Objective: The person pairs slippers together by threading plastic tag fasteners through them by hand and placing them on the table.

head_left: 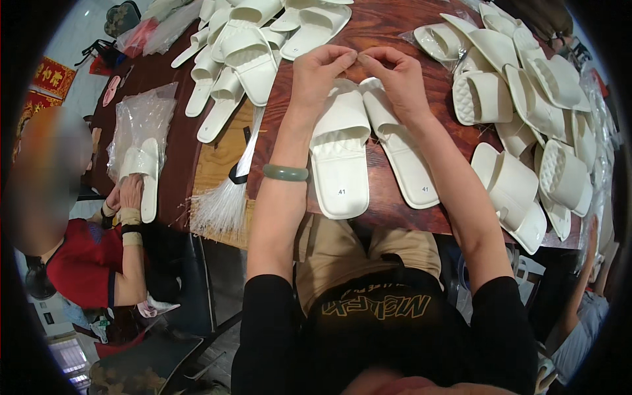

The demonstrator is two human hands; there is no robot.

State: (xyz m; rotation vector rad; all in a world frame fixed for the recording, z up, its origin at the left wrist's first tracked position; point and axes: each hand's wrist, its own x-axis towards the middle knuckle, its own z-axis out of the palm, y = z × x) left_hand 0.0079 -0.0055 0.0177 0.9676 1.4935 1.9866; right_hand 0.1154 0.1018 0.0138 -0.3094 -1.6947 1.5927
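Two white slide slippers lie side by side on the dark wooden table (408, 26) in front of me, the left slipper (340, 158) and the right slipper (399, 151), toes pointing away. My left hand (318, 69) and my right hand (395, 72) hover over their far ends. Thumbs and forefingers are pinched together and nearly meet at the middle, apparently on a thin thread that is too fine to see clearly. A green bangle (286, 172) sits on my left forearm.
Heaps of white slippers lie at the back left (243, 52) and along the right (526, 112). A bundle of thin clear plastic ties (227, 197) rests near the left edge. A person in red (85, 263) at the left holds a slipper beside clear plastic bags (141, 118).
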